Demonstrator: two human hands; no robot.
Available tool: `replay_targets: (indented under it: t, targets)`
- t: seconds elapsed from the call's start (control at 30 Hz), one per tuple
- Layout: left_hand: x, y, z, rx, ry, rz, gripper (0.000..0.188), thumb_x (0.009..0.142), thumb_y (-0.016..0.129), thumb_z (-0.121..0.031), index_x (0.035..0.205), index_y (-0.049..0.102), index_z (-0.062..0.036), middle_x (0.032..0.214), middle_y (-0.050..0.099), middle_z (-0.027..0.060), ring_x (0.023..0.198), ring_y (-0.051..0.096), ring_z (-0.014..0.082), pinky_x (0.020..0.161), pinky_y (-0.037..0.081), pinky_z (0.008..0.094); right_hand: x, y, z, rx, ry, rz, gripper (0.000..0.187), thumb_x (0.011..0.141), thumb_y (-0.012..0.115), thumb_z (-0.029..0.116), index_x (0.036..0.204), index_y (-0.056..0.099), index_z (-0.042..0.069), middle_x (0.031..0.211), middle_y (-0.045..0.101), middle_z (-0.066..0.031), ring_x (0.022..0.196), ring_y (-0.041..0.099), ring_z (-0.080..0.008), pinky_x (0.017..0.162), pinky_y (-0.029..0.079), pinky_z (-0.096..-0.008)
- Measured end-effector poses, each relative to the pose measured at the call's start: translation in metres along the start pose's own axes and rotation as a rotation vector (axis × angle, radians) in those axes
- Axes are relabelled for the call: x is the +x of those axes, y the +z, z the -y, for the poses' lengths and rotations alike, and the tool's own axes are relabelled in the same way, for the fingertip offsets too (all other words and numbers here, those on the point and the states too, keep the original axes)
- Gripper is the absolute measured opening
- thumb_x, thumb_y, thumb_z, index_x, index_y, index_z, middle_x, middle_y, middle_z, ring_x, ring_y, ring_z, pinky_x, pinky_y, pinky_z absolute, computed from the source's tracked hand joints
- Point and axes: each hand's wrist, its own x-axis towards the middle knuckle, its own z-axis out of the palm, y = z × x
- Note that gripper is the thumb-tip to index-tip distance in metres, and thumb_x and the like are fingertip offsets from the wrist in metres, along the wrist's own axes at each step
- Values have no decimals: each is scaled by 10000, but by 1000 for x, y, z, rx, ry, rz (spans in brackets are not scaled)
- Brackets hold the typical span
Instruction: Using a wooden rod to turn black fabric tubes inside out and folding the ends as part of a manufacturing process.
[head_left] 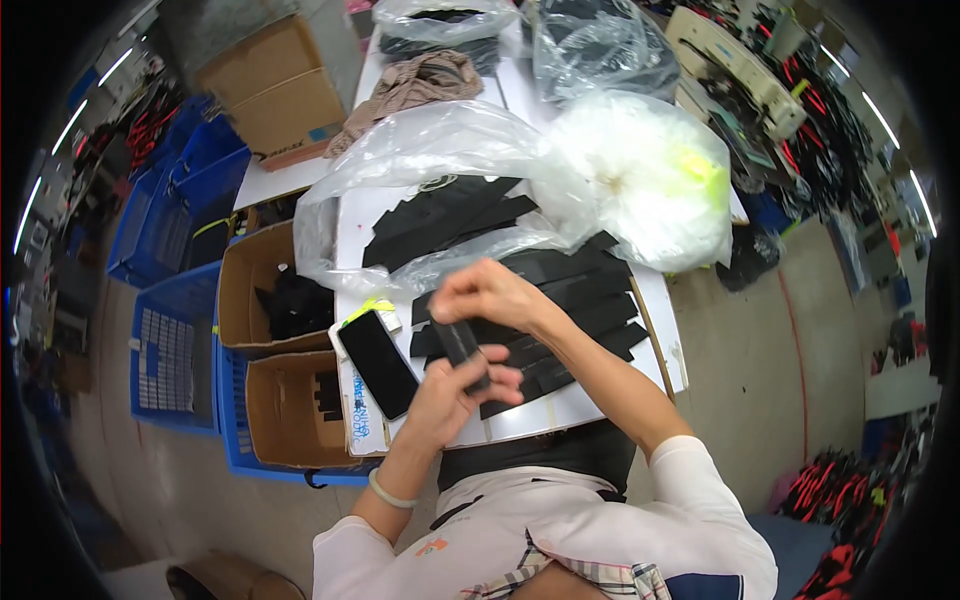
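Note:
A short black strip [461,345], apparently of fabric, stands tilted above the front of the white table. My left hand [452,398] is closed round its lower part, thumb on one side and fingers on the other. At the strip's upper end, the fingertips of my right hand [488,296] are pinched together; slight blur softens the contact there. Several flat black strips [575,290] lie overlapping just beyond and to the right of my hands. A phone with a dark screen [380,362] rests left of my left hand.
Behind my hands, an open clear plastic bag [440,128] surrounds more black pieces [450,220]. A full white bag [640,185] sits at the far right. Cardboard boxes [262,385] and blue crates [172,350] stand left of the table [560,413]. Brown cloth [415,88] lies farther back.

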Motion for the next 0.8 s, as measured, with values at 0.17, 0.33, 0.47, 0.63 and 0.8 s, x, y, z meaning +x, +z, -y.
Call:
replay_targets:
  t: [0.17,0.33,0.47,0.63,0.8]
  targets:
    - [0,-24,-10,-91,174,-122,294,911,505,-105,1133,490,87,978,618,253,851,652,347,842,505,406,112,-2,-59,-1105,-361,-461,193,686,702,147,878,707,169,908,538,-30,910,517,-223,720,428,-361]
    - [-17,-43,-11,-64,419,-220,139,839,531,27,943,616,61,1069,594,258,951,630,344,897,475,411,129,-7,-75,-1238,-381,-157,214,667,650,111,870,676,176,967,528,-45,956,497,-227,764,381,-359]
    - [-18,-50,-19,-49,502,-310,190,879,503,-10,1056,541,49,898,621,183,744,626,236,816,499,389,125,1,-77,-1258,-426,-175,263,698,603,116,923,679,231,1020,527,-52,996,488,-236,788,372,-373]
    - [-24,-30,-19,-61,482,-283,226,939,480,-136,1066,526,45,726,561,99,583,524,167,746,497,360,124,-6,-85,-1264,-395,-129,155,711,632,117,840,660,200,1049,554,-34,1044,500,-218,832,371,-403]
    - [-39,-20,-11,36,610,-403,213,929,509,-129,1051,547,42,670,529,49,551,494,113,706,498,311,58,-27,17,-736,-689,-339,82,790,636,82,861,606,111,800,611,-48,787,585,-220,797,381,-347]
